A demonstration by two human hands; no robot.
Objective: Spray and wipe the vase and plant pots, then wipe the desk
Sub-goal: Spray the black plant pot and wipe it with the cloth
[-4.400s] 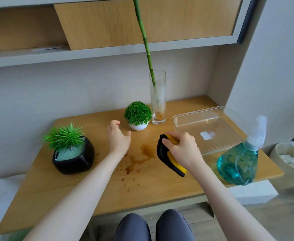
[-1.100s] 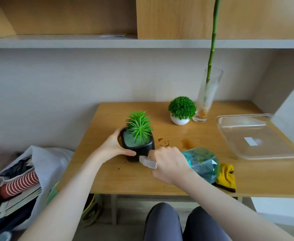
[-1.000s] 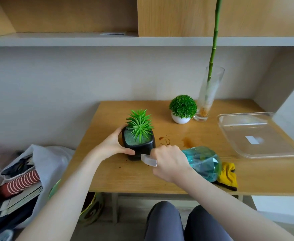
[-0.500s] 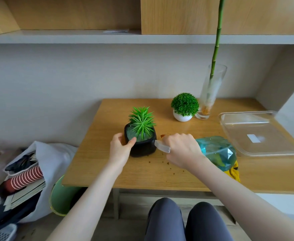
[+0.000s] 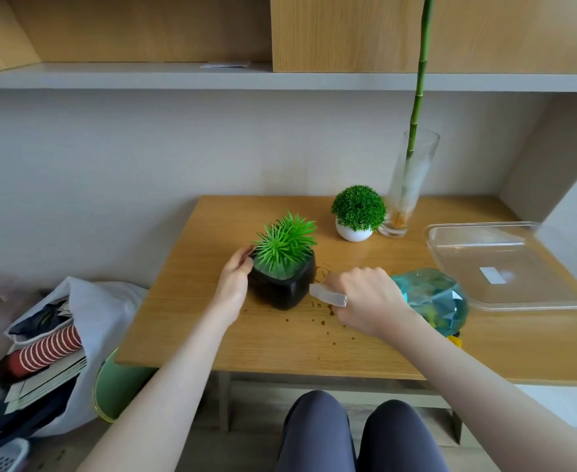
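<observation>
A black pot with a spiky green plant stands tilted on the wooden desk. My left hand holds its left side. My right hand grips a teal spray bottle, its white nozzle pointing at the pot from close by. Behind them stand a small white pot with a round green bush and a tall glass vase with a bamboo stalk. Only a corner of the yellow cloth shows under the bottle. Brown specks lie on the desk under my right hand.
A clear plastic tray lies at the desk's right. A shelf runs above. On the floor to the left sit a white bag of clothes and papers and a green bin. My knees are below the desk edge.
Since 4.4 s ago my right hand put down the cloth and took the spray bottle, and my left hand took the black pot. In the last half second the pot has tipped to the right.
</observation>
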